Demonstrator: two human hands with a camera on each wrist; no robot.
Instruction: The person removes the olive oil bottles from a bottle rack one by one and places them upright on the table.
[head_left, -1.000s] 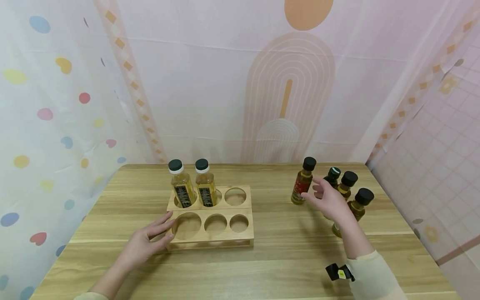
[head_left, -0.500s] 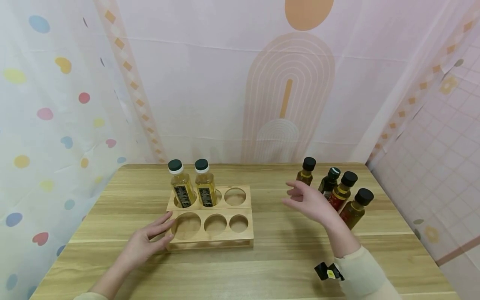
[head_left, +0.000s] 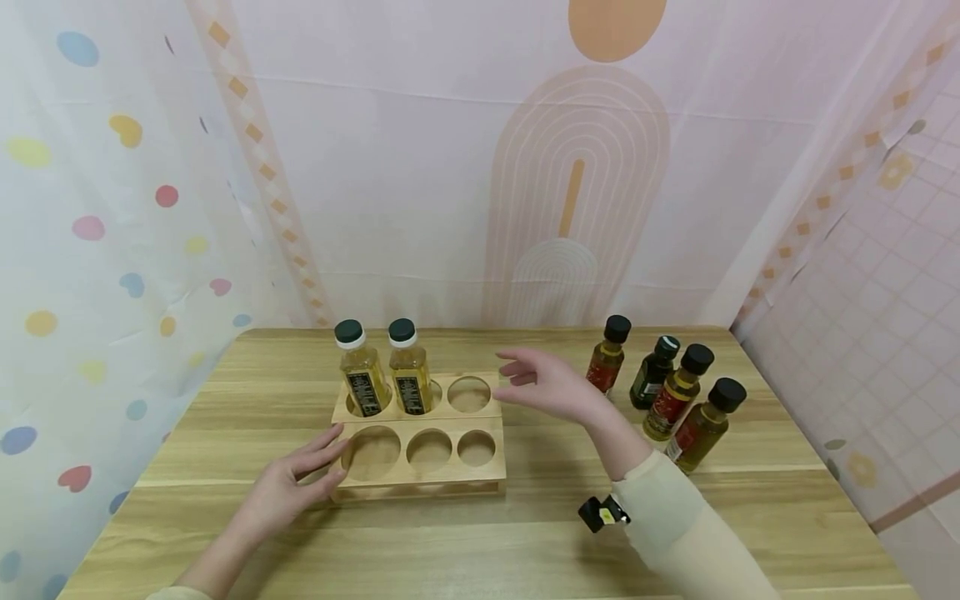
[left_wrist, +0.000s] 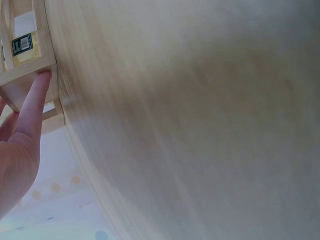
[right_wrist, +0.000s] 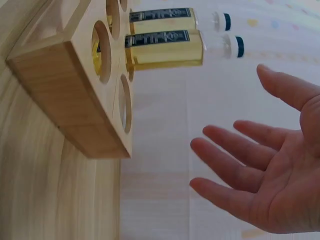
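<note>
A wooden rack (head_left: 457,427) with two stepped rows of round holes stands on the table. In its back row, two oil bottles with dark green caps, the left bottle (head_left: 363,379) and the right bottle (head_left: 410,379), stand upright side by side. My left hand (head_left: 288,483) touches the rack's left end; the left wrist view has a finger (left_wrist: 34,107) against the end panel. With nothing in it, my right hand (head_left: 551,385) is beside the rack's back right hole, fingers spread and relaxed. From the right wrist view, its palm (right_wrist: 280,185) faces the rack and the bottle tops.
Several darker bottles stand on the right of the table: a red-labelled one (head_left: 606,358) at the back, a small green one (head_left: 654,373), another red-labelled one (head_left: 672,396) and a larger one (head_left: 701,429) nearer the front. A patterned curtain (head_left: 420,192) hangs behind the table.
My right hand has moved left from the dark bottles, across to the rack's right side, carrying nothing. My left hand and the rack have stayed put.
</note>
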